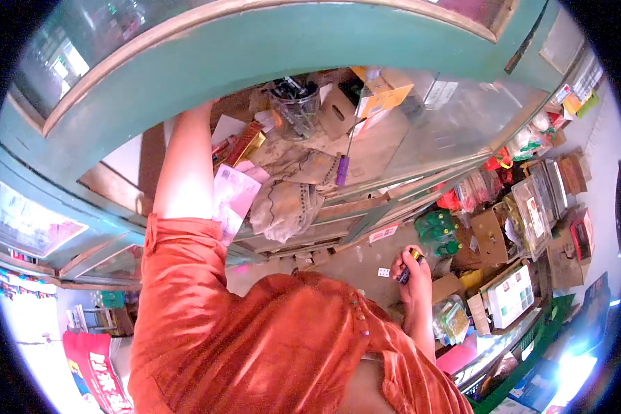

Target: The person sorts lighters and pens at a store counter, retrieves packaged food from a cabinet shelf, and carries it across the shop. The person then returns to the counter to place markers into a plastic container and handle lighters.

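My left arm reaches up into a green wooden cabinet [269, 43]. Only the wrist end of my left hand [201, 109] shows; the cabinet frame hides its fingers. Near that forearm lie a red and gold box [247, 143], a pale printed paper [233, 194] and a crumpled grey cloth [286, 203]. Deeper on the shelf stands a clear tub [295, 114] with dark pen-like items. Low on the right, my right hand [412, 276] is closed around a small black and yellow thing [403, 274] that looks like a battery.
An orange and white packet [385, 93] and a purple-handled tool [342, 170] lie at the cabinet's glass. Green bottles [436, 233], cardboard boxes [488, 238] and a white box [510, 297] crowd the right side. A small white card [383, 272] lies on the floor.
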The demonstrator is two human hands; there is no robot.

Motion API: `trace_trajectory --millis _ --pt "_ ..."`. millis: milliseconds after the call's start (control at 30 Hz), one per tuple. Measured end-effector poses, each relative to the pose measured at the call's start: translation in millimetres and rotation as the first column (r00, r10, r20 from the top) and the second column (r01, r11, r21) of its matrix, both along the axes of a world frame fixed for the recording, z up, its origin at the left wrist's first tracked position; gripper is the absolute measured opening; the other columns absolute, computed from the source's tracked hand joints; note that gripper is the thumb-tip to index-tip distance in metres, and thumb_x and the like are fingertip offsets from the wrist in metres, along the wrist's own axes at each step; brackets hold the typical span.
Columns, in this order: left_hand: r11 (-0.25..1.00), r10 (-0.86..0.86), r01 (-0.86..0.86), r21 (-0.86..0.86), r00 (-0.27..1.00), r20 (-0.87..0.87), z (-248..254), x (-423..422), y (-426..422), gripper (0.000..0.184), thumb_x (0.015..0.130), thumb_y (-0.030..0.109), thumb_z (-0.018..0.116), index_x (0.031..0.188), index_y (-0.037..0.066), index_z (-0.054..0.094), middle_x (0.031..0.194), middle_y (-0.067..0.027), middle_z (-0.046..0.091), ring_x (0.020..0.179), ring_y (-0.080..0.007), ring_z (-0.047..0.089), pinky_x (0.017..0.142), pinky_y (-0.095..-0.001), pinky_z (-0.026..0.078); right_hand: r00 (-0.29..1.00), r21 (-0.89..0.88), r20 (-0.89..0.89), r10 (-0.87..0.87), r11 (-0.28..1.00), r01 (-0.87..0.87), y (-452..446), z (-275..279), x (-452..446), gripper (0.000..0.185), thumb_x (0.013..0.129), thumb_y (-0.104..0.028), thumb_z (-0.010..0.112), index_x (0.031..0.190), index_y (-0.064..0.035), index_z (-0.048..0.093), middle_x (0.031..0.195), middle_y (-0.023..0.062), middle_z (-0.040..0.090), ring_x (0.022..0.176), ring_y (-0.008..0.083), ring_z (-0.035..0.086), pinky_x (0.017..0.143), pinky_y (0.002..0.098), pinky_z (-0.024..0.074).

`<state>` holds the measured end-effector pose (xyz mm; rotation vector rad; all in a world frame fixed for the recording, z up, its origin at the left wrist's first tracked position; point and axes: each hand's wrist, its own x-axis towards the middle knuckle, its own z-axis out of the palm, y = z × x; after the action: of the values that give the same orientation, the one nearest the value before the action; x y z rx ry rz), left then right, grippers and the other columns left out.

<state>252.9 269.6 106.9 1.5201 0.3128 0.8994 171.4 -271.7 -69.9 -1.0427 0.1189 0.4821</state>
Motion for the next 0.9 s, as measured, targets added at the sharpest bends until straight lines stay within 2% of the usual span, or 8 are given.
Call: trace_trajectory --millis 67,200,300,367,433,533,700,900 --pt "0.981 0.018 -0.008 -0.195 0.999 0.048 -6.0 -14.1 -3.2 0.035 0.090 0.022 0.060 0.121 0.007 0.056 0.108 -0.0078 0.060 0.096 -0.0247 0.056 0.089 -0.0401 0.045 0.993 -0.057 0.030 0.118 0.992 -0.117 8.8 0.8 4.4 0.015 0.092 -0.016 0.062 0.097 -0.0062 0.052 0.073 0.0055 0.056 0.057 0.0154 0.053 0.053 0.0288 0.0428" --pt "0.952 0.020 -0.003 -0.307 0.998 0.052 -16.1 -58.1 -36.2 0.033 0.093 0.019 0.057 0.122 0.005 0.053 0.105 -0.0078 0.059 0.090 -0.0237 0.056 0.085 -0.0393 0.047 0.964 -0.087 0.061 0.258 0.964 -0.252 39.3 16.9 8.7 0.012 0.091 -0.011 0.062 0.096 -0.0066 0.052 0.070 0.0055 0.054 0.057 0.0157 0.052 0.053 0.0285 0.0417" --pt "0.946 -0.029 0.051 -0.321 0.997 0.073 -18.3 -96.6 -79.9 0.022 0.091 0.016 0.055 0.112 0.008 0.055 0.095 -0.0067 0.055 0.073 -0.0190 0.051 0.068 -0.0343 0.045 0.907 -0.099 0.143 0.397 0.917 -0.386 62.3 33.4 14.9 0.012 0.091 -0.013 0.062 0.095 -0.0058 0.054 0.068 0.0027 0.054 0.058 0.0131 0.052 0.054 0.0265 0.0410" --pt "0.880 -0.123 0.212 -0.425 0.966 0.228 -15.9 -110.6 -101.0 0.017 0.089 0.017 0.052 0.097 0.002 0.054 0.073 -0.0050 0.052 0.058 -0.0116 0.042 0.051 -0.0261 0.033 0.888 -0.069 0.138 0.438 0.899 -0.433 77.2 44.7 19.0 0.012 0.091 -0.012 0.064 0.095 -0.0062 0.054 0.068 0.0025 0.054 0.058 0.0123 0.052 0.054 0.0261 0.0407" --pt "0.869 -0.228 0.311 -0.386 0.942 0.247 -29.5 -122.0 -101.7 0.021 0.087 0.020 0.052 0.097 0.002 0.054 0.071 -0.0035 0.049 0.058 -0.0112 0.041 0.051 -0.0259 0.033 0.864 -0.058 0.209 0.458 0.888 -0.457 95.6 62.4 17.4 0.013 0.090 -0.011 0.066 0.095 -0.0064 0.055 0.067 0.0019 0.053 0.058 0.0114 0.051 0.053 0.0250 0.0397" --pt "0.787 -0.309 0.437 -0.437 0.891 0.334 -41.8 -135.2 -125.8 0.027 0.086 0.027 0.054 0.099 0.003 0.055 0.066 -0.0027 0.047 0.057 -0.0113 0.041 0.052 -0.0259 0.034 0.816 -0.004 0.371 0.444 0.879 -0.476 122.1 83.1 14.7 0.016 0.088 -0.010 0.068 0.101 -0.0057 0.058 0.072 0.0006 0.055 0.061 0.0098 0.051 0.055 0.0238 0.0402" --pt "0.691 -0.225 0.362 -0.625 0.930 0.290 -57.6 -144.8 -193.8 0.027 0.084 0.025 0.055 0.100 0.004 0.056 0.068 -0.0036 0.048 0.057 -0.0127 0.043 0.050 -0.0271 0.034 0.808 0.126 0.522 0.273 0.912 -0.389 156.4 112.3 1.7 0.039 0.083 -0.004 0.073 0.120 -0.0067 0.060 0.088 -0.0016 0.055 0.069 0.0068 0.051 0.061 0.0221 0.0443" --pt "0.514 -0.373 0.409 -0.754 0.898 0.233 -107.0 -149.9 -223.1 0.025 0.085 0.024 0.054 0.100 0.004 0.056 0.076 -0.0055 0.053 0.057 -0.0136 0.043 0.048 -0.0271 0.033 0.747 0.180 0.649 0.144 0.925 -0.334 153.9 118.7 6.8 0.028 0.084 -0.008 0.074 0.111 -0.0031 0.065 0.111 0.0029 0.053 0.092 0.0109 0.055 0.079 0.0236 0.0461"
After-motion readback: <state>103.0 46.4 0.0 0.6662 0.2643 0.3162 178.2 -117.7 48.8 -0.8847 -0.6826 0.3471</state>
